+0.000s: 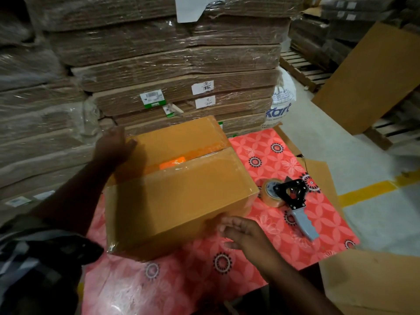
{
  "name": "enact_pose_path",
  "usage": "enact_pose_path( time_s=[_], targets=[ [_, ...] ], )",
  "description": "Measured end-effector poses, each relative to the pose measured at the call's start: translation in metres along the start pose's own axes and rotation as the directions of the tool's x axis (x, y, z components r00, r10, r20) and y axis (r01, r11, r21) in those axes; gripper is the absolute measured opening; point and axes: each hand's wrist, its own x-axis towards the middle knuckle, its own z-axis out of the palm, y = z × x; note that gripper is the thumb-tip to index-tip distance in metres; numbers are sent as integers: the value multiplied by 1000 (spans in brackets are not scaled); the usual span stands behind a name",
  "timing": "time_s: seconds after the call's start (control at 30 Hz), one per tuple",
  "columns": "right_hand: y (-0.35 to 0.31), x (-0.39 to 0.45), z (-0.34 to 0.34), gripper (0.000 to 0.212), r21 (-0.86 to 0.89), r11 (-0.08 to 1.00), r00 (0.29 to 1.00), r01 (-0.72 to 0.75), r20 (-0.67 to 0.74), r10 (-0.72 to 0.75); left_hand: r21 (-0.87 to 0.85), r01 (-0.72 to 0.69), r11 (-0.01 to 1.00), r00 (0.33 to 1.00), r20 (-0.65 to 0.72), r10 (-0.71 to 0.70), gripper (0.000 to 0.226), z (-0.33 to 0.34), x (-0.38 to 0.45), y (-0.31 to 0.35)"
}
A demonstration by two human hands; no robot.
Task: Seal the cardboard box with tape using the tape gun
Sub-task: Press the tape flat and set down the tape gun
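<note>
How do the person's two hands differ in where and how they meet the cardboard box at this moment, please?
The left hand lies at the far left corner of the cardboard box, up by its top edge; the right hand is at the near right corner, lower on the side. The left hand's fingers look fairly flat against the box, while the right hand's fingers curl lightly. Both touch the box, and neither holds the tape gun lying on the red cloth.

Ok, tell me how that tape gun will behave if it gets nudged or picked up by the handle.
The tape gun lies on its side on the glossy pink table cover, so a nudge would probably slide it rather than tip it. The tape roll sits at the far end, so it is likely front-heavy when lifted by the grey handle.
</note>
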Motion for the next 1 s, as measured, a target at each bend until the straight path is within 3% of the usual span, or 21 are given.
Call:
enact_pose_path(
  time_s=[0.07,0.2,0.37,0.5,0.7,0.8,0.87,1.0],
  targets=[
    [-6,2,10,29,0,1000,999,-31,36,31,69,82,994,989,117,-90,60,-3,14,-30],
    [-22,5,25,8,15,999,996,-46,77,45,24,176,984,931,320,-174,63,0,23,-54],
    [-36,9,39,36,117,991,997,-64,-43,69,-87,153,984,968,213,-132,61,7,10,-63],
    [-42,9,38,10,94,995,996,15,-83,-7,-120,154,981,974,185,-130,67,-3,-15,-75],
    [-67,47,25,15,20,971,958,238,-167,-231,-142,134,981,978,178,-108,66,-18,-78,-77],
    [-78,73,6,36,25,963,952,269,-158,-262,-223,143,964,981,158,-109,53,-20,-118,-68],
    [-84,82,-7,39,-10,967,955,256,-152,-255,-369,164,915,980,165,-109,48,-14,-142,-65],
    [-67,66,-20,41,-31,986,969,163,-181,-166,-683,242,689,968,215,-127,28,4,-168,-75]
  ],
)
